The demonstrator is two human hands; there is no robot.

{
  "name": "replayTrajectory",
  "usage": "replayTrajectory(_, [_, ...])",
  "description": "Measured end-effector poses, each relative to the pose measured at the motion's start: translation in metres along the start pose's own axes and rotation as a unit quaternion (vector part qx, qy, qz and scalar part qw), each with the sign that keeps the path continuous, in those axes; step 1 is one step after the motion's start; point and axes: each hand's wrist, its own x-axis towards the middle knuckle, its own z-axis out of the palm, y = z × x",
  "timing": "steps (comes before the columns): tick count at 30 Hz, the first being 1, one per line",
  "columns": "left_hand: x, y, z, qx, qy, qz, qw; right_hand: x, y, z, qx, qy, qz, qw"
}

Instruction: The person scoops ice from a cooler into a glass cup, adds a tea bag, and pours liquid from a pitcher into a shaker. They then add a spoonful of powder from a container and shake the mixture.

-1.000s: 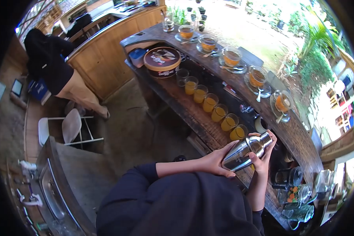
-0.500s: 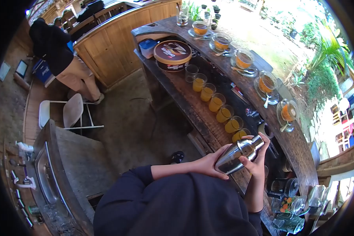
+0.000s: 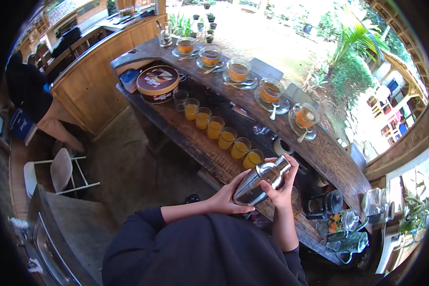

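A silver metal cocktail shaker (image 3: 253, 187) is held tilted in both hands in front of my body, its capped end up and to the right. My left hand (image 3: 228, 198) wraps round the shaker's lower body. My right hand (image 3: 285, 186) grips its upper part near the cap, thumb across the shoulder. Just beyond the shaker, a row of glasses with orange-yellow drink (image 3: 226, 139) runs along the lower counter. An empty glass (image 3: 180, 100) stands at the row's far end.
Several glass cups of amber drink (image 3: 238, 70) on saucers with spoons line the upper wooden counter (image 3: 329, 148). A round brown tub (image 3: 157, 83) sits at the far end. Glass jars and pitchers (image 3: 345, 221) crowd the right. Another person (image 3: 28, 90) stands far left, near a white folding chair (image 3: 61, 169).
The camera view has turned rightward, so the counter and glasses appear further left. Both hands still hold the shaker, at much the same tilt.
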Motion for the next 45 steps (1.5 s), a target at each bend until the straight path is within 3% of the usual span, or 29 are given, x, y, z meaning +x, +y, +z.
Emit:
replayTrajectory(7, [0.02, 0.03, -0.015, -0.131, -0.14, -0.036, 0.981, 0.007, -0.023, -0.008, 0.012, 0.036, -0.019, 0.999])
replayTrajectory(12, [0.015, 0.028, -0.015, -0.109, -0.165, -0.01, 0.98, 0.007, -0.033, -0.01, 0.022, -0.032, -0.04, 0.998])
replayTrajectory(18, [0.025, 0.03, -0.016, -0.092, -0.178, 0.011, 0.98, 0.004, -0.038, -0.01, 0.007, -0.021, -0.074, 0.997])
replayTrajectory(20, [0.029, 0.03, -0.016, -0.091, -0.182, 0.026, 0.979, 0.004, -0.043, -0.01, -0.044, -0.04, -0.15, 0.987])
replayTrajectory(24, [0.029, 0.028, -0.01, -0.091, -0.176, 0.052, 0.979, 0.003, -0.046, -0.013, -0.123, -0.042, -0.191, 0.973])
replayTrajectory(41, [0.044, 0.019, -0.013, -0.11, -0.274, 0.006, 0.956, -0.002, -0.07, -0.015, -0.121, -0.033, -0.1, 0.987])
replayTrajectory(45, [0.049, 0.014, -0.009, -0.118, -0.277, 0.019, 0.953, -0.007, -0.065, -0.018, -0.12, -0.012, -0.129, 0.984])
